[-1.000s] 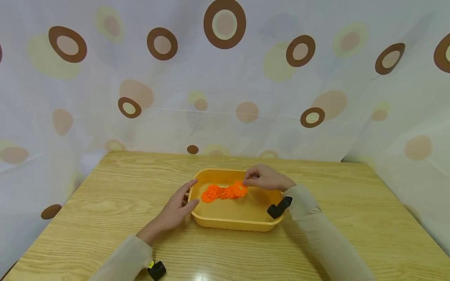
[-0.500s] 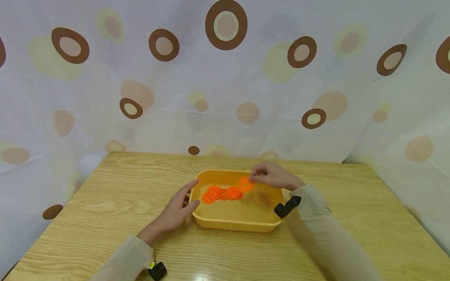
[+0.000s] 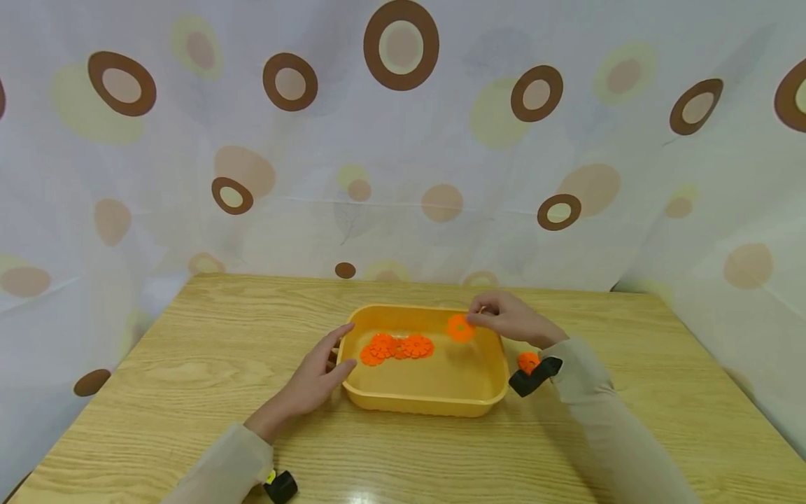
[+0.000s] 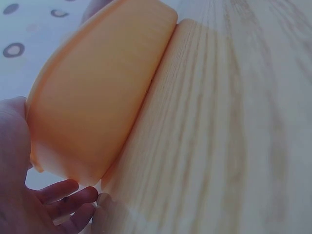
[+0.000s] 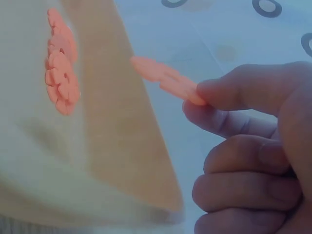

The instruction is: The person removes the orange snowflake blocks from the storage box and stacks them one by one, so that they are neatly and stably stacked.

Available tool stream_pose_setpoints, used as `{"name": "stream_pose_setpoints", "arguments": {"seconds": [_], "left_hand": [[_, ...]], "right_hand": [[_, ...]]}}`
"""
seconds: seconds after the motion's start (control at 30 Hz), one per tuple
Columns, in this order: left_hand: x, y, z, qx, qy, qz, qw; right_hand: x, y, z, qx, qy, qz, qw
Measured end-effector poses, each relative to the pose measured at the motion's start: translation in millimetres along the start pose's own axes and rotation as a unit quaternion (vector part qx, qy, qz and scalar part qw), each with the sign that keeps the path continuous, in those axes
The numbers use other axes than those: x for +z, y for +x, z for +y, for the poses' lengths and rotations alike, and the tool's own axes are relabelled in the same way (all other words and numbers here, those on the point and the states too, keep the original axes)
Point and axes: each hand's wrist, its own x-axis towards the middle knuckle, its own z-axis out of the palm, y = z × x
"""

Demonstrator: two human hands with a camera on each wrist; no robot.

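"And there it was: the right hand [image 3: 513,322] pinched an orange flower [image 3: 455,333] between thumb and index finger, above its own end of the yellow tray [image 3: 428,406]!"

"The left hand [image 3: 310,379]?"

"Loosely spread at the opposite end, fingertips at the rim. The head view gave us the flower's scalloped face; the right wrist view caught it slim, almost edge-on, that hand's other fingers curled in!"

"Between the hands, overlapping flowers [image 3: 383,344] lay inside. Only the head view found an orange piece [image 3: 527,360] below the right wrist, partly behind a black wrist camera [image 3: 535,378]."
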Motion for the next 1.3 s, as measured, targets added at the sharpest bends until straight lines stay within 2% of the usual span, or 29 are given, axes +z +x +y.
{"name": "stream_pose_setpoints", "arguments": {"seconds": [0.27, 0.6, 0.97, 1.3], "left_hand": [[-1.1, -1.0, -0.2, 0.003, -0.008, -0.003, 1.0], [-1.6, -2.0, 2.0, 0.0, -0.013, -0.004, 0.9999], [-0.8, -2.1, 2.2, -0.002, -0.003, -0.004, 1.0], [-0.7, -1.7, 1.4, 0.001, -0.003, -0.002, 1.0]], "right_hand": [[-2, -11.1, 15, 0.009, 0.021, 0.013, 0.9996], [1, -21.6, 25, -0.003, 0.041, 0.028, 0.9988], [2, -34.0, 35, 0.018, 0.068, 0.022, 0.9973], [-3, -42.0, 44, 0.013, 0.095, 0.024, 0.9951]]}}
